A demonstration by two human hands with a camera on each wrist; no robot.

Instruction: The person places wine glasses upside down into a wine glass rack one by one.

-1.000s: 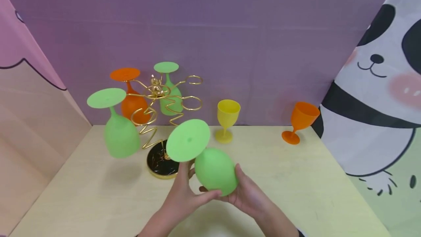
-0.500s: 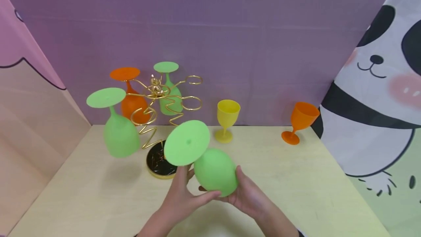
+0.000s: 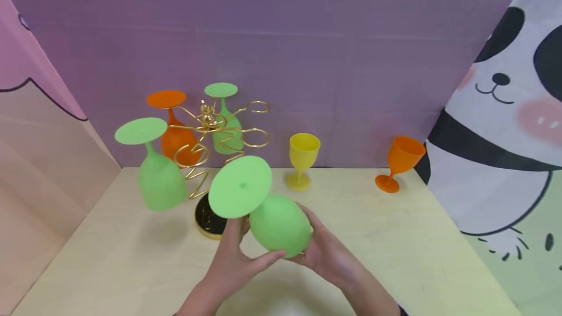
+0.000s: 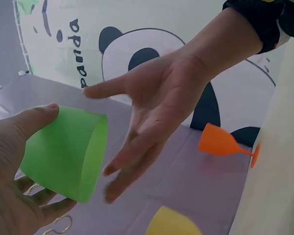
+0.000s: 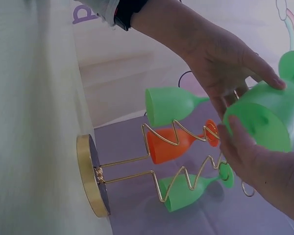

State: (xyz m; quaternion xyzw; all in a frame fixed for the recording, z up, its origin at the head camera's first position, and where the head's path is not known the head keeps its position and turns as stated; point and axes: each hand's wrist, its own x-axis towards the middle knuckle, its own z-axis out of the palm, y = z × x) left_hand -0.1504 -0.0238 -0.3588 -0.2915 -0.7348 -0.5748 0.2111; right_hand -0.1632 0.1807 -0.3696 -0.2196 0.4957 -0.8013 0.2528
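A green goblet [image 3: 281,226], tilted base-up with its foot towards the upper left, is held by my left hand [image 3: 230,255]. In the left wrist view, the left thumb and fingers curl round the bowl [image 4: 63,149]. My right hand [image 3: 331,252] is at the bowl's right side, its fingertips partly behind it in the head view. The left wrist view shows the right hand [image 4: 161,93] with fingers extended, apart from the rim. Behind the held goblet stands a gold wire rack [image 3: 208,123] on a round black base [image 3: 206,216], partly covered by the goblet.
On the rack, two green goblets [image 3: 162,184] [image 3: 228,135] and an orange goblet [image 3: 180,143] hang upside down. A yellow goblet [image 3: 304,152] stands upright at the table's back edge. Farther right is another upright orange goblet [image 3: 404,155]. Purple cloth [image 3: 351,62] backs the pale table [image 3: 395,243].
The held goblet and left hand have shifted slightly left and up. My right hand's fingers have straightened and come away from the bowl.
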